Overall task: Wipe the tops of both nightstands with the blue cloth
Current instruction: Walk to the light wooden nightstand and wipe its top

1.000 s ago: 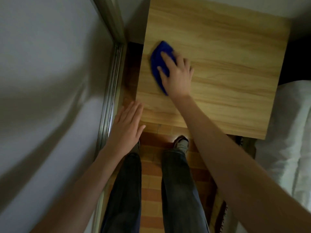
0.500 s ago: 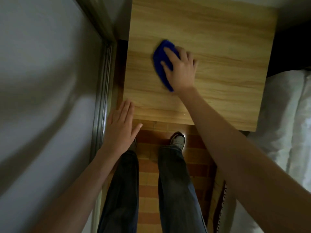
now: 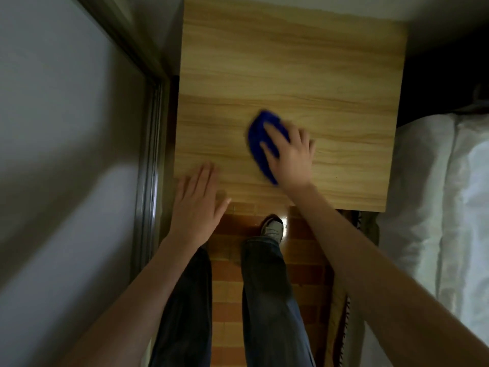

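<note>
Legs (image 3: 270,300): A person in dark jeans stood just in front of the nightstand, on a floor (image 3: 225,274) of orange-brown tiles.
Shoe (image 3: 272,227): One grey toe pointed at the nightstand's near edge, just short of it.
Left hand (image 3: 197,205): It lay palm down at the nightstand's near-left corner, fingers straight and close together and holding nothing, the fingertips over the wooden top. Whether they touched the wood could not be told.
Right hand (image 3: 291,157): It was blurred and pressed down on the cloth with fingers spread and laid flat, not curled round it, over the near half of the nightstand top.
Blue cloth (image 3: 258,140): It sat bunched under the right hand on the top, near the middle, showing past the fingers on the left.
Nightstand (image 3: 317,75): Its light wood-grain top stretched bare beyond the hand to the far wall.
Door frame (image 3: 148,168): A metal track ran along the nightstand's left side.
Bedding (image 3: 436,194): White covers lay just right of the nightstand.
</note>
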